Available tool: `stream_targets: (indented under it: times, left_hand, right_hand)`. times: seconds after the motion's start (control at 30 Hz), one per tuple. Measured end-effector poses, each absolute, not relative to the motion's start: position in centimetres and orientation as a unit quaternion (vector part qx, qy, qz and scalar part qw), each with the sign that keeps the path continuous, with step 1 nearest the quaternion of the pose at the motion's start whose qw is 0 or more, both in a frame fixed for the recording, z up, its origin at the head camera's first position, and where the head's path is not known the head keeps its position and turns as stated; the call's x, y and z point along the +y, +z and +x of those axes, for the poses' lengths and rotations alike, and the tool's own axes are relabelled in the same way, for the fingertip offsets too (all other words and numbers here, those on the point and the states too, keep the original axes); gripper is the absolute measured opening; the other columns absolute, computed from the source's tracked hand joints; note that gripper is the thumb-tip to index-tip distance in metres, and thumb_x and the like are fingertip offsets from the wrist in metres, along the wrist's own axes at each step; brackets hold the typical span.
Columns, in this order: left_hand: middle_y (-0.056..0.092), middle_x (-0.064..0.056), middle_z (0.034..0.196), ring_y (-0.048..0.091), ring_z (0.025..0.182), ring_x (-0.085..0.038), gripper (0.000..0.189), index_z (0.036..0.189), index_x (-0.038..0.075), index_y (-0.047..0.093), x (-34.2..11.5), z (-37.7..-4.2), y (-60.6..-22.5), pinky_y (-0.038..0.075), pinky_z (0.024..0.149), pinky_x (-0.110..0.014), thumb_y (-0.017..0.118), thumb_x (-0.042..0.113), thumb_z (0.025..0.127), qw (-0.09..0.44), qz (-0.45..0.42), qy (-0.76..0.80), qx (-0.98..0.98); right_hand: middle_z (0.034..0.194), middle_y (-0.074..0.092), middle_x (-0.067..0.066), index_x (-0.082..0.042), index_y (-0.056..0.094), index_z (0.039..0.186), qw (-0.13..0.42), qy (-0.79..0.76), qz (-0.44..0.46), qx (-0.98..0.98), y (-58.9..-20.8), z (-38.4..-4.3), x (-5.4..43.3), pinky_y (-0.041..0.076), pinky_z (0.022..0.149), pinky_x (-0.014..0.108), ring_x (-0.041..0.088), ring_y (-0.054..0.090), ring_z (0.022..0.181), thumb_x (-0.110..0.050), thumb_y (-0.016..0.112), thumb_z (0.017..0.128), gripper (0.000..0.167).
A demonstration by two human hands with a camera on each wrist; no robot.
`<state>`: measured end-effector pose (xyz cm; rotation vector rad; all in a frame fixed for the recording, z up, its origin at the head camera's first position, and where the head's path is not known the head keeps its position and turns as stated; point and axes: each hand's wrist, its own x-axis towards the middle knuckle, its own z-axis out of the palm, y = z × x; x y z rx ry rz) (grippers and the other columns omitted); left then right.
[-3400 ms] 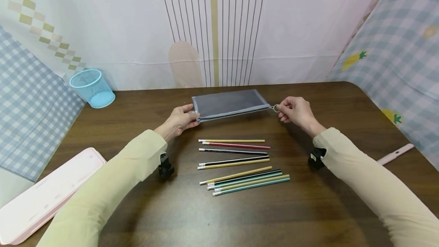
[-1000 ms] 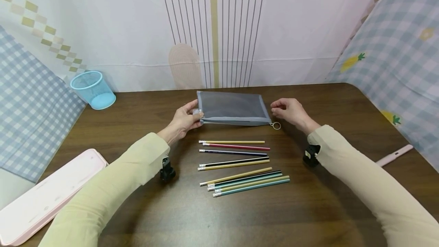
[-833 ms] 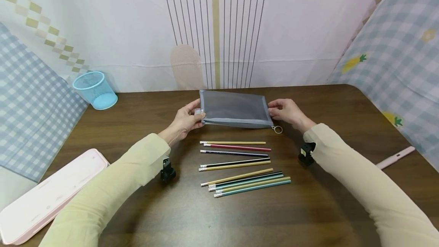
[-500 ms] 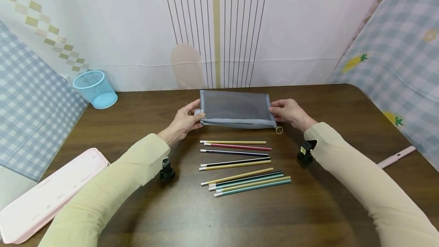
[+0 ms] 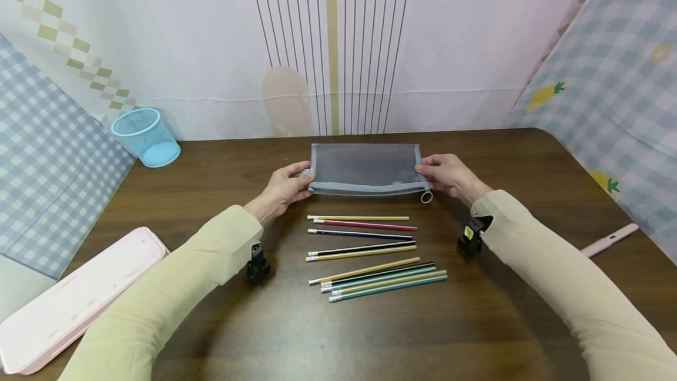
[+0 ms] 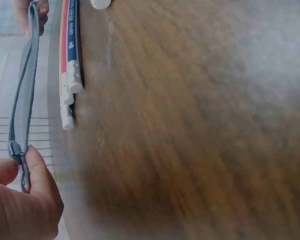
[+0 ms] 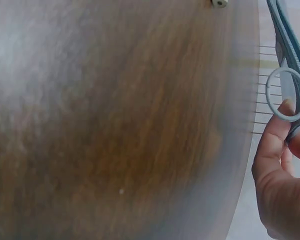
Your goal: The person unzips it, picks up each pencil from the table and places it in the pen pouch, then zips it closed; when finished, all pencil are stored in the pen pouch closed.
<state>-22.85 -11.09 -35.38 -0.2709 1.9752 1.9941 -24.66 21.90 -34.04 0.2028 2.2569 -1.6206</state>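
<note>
The left hand [image 5: 282, 190] and right hand [image 5: 449, 176] pinch opposite short ends of the grey mesh pouch [image 5: 365, 163], its long axis stretching between them, beyond the pencils [image 5: 361, 253] and nearly parallel, though whether it touches the table [image 5: 296, 346] I cannot tell.

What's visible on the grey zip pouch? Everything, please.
The grey zip pouch is rectangular, with a dark, see-through, mesh-like panel and paler blue-grey trim. Its zip runs along the near edge, a round ring hanging at the right end. In the left wrist view the mouth's edges stand apart, so it looks open. It is held beyond the pencils; the left hand pinches one end, the right hand the other.
</note>
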Motion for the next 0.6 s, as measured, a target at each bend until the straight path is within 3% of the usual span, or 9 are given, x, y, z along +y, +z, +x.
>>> stream_targets:
  times: [0.1, 0.2, 0.3, 0.37, 0.47, 0.6]
  left_hand:
    - [0.049, -0.010, 0.123, 0.055, 0.096, -0.014, 0.048, 0.142, 0.005, 0.039, -11.2, -22.9, -35.3, 0.053, 0.086, -0.025, 0.051, 0.006, 0.096, 0.147, -0.096, 0.697, 0.695]
    - [0.053, -0.006, 0.112, 0.054, 0.099, -0.013, 0.046, 0.140, 0.001, 0.041, -11.1, -22.8, -35.2, 0.048, 0.097, -0.033, 0.052, 0.005, 0.095, 0.105, -0.101, 0.701, 0.698]
    - [0.054, 0.000, 0.097, 0.055, 0.089, -0.009, 0.039, 0.132, -0.002, 0.048, -10.6, -22.3, -35.0, 0.052, 0.090, -0.028, 0.054, 0.004, 0.094, 0.047, -0.105, 0.707, 0.697]
    - [0.056, 0.001, 0.091, 0.057, 0.081, -0.007, 0.036, 0.128, -0.004, 0.051, -10.0, -21.8, -34.9, 0.055, 0.080, -0.022, 0.055, 0.003, 0.093, 0.040, -0.101, 0.724, 0.682]
    - [0.060, -0.001, 0.088, 0.060, 0.074, -0.007, 0.034, 0.126, -0.006, 0.050, -8.5, -20.8, -34.8, 0.055, 0.070, -0.017, 0.055, 0.002, 0.093, 0.099, -0.084, 0.756, 0.641]
    - [0.065, -0.014, 0.102, 0.064, 0.079, -0.011, 0.037, 0.130, -0.008, 0.047, -6.0, -19.8, -35.0, 0.055, 0.074, -0.018, 0.051, 0.004, 0.096, 0.224, -0.078, 0.769, 0.594]
  right_hand:
    - [0.072, 0.052, -0.008, -0.002, 0.048, 0.112, 0.178, -0.582, 0.084, 0.789, -34.0, -24.7, 21.9, 0.046, 0.053, 0.014, 0.003, 0.048, 0.060, -0.017, 0.054, 0.096, 0.023]
    - [0.070, 0.051, -0.008, -0.004, 0.049, 0.108, 0.180, -0.589, 0.093, 0.782, -34.0, -24.7, 22.0, 0.046, 0.052, 0.013, 0.002, 0.048, 0.058, -0.018, 0.054, 0.096, 0.019]
    - [0.069, 0.053, -0.008, -0.006, 0.049, 0.106, 0.182, -0.600, 0.102, 0.772, -34.1, -24.7, 22.1, 0.046, 0.051, 0.012, 0.001, 0.049, 0.058, -0.018, 0.054, 0.096, 0.016]
    - [0.069, 0.053, -0.008, -0.007, 0.048, 0.105, 0.184, -0.612, 0.109, 0.761, -34.1, -24.5, 22.2, 0.046, 0.051, 0.012, 0.001, 0.050, 0.057, -0.018, 0.053, 0.096, 0.015]
    - [0.068, 0.053, -0.008, -0.008, 0.047, 0.103, 0.185, -0.635, 0.124, 0.740, -34.0, -24.3, 22.2, 0.046, 0.051, 0.012, 0.001, 0.050, 0.054, -0.016, 0.052, 0.097, 0.012]
    - [0.067, 0.052, -0.005, -0.007, 0.046, 0.099, 0.190, -0.687, 0.133, 0.689, -33.7, -24.0, 21.9, 0.043, 0.048, 0.013, 0.003, 0.047, 0.050, -0.013, 0.050, 0.097, 0.008]
